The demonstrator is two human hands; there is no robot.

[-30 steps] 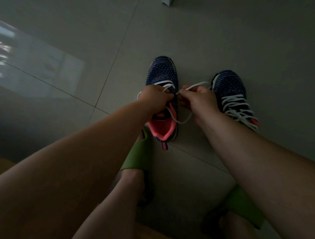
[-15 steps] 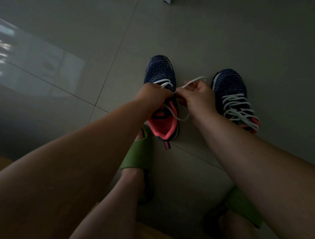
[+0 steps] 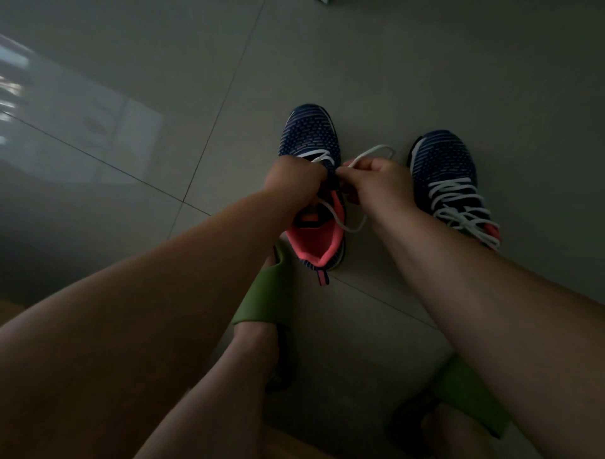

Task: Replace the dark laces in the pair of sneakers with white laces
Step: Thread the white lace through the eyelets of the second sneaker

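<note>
Two navy knit sneakers with pink linings stand on the grey tiled floor. The left sneaker (image 3: 309, 137) has a white lace (image 3: 373, 152) only through its front eyelets, and the lace loops loose to its right. My left hand (image 3: 294, 180) grips the sneaker's upper at the eyelets; its fingertips are hidden. Just right of that shoe, my right hand (image 3: 379, 183) pinches the white lace beside the eyelet row. The right sneaker (image 3: 442, 157) is laced with white all the way up.
My two feet in green slides (image 3: 262, 295) (image 3: 471, 393) rest on the floor just below the sneakers. A tile joint (image 3: 216, 111) runs diagonally to the left. A pale object's corner (image 3: 327, 1) shows at the top edge.
Both hands have stayed at the left sneaker's eyelets, shifting slightly; the loose lace loop right of the shoe has changed shape a little.
</note>
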